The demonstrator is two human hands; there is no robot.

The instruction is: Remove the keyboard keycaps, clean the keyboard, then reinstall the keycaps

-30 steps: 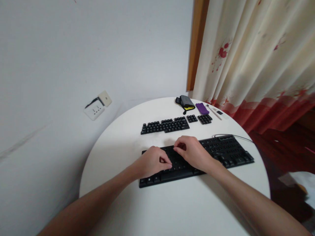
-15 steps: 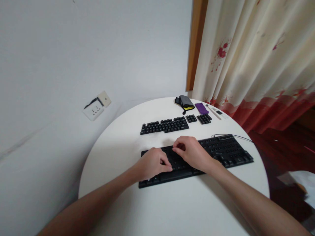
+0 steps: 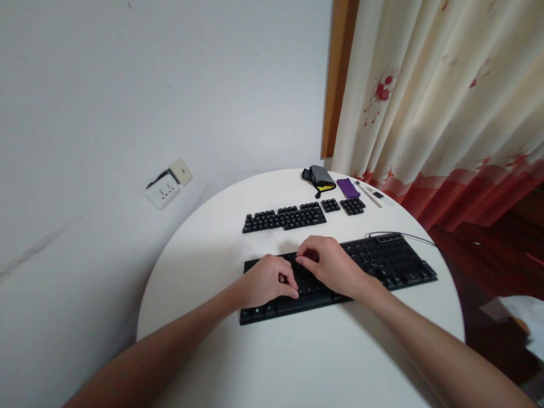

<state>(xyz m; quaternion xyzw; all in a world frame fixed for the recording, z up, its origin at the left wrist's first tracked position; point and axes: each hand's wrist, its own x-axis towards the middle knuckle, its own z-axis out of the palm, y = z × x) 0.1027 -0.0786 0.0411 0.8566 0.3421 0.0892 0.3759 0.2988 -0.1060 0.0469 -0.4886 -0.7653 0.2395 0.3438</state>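
A black keyboard (image 3: 393, 262) lies across the round white table (image 3: 297, 362), its cable leading off to the right. Both my hands rest on its left half. My left hand (image 3: 263, 281) is curled, with thumb and fingertips pressed together on the keys near the front rows. My right hand (image 3: 334, 266) is also curled, its fingertips pinched together over the upper rows just right of the left hand. What either hand pinches is too small to see. Behind the keyboard, loose black keycaps (image 3: 284, 217) are laid out in keyboard order.
Two smaller keycap groups (image 3: 343, 205) sit right of the main set. Further back lie a grey and yellow pouch (image 3: 319, 177), a purple item (image 3: 348, 187) and a white pen-like tool (image 3: 370, 196). A wall socket (image 3: 164, 190) is at left, a curtain (image 3: 446, 102) at right.
My right hand's fingertips have crept slightly to the left along the upper rows. My left hand stays almost where it was.
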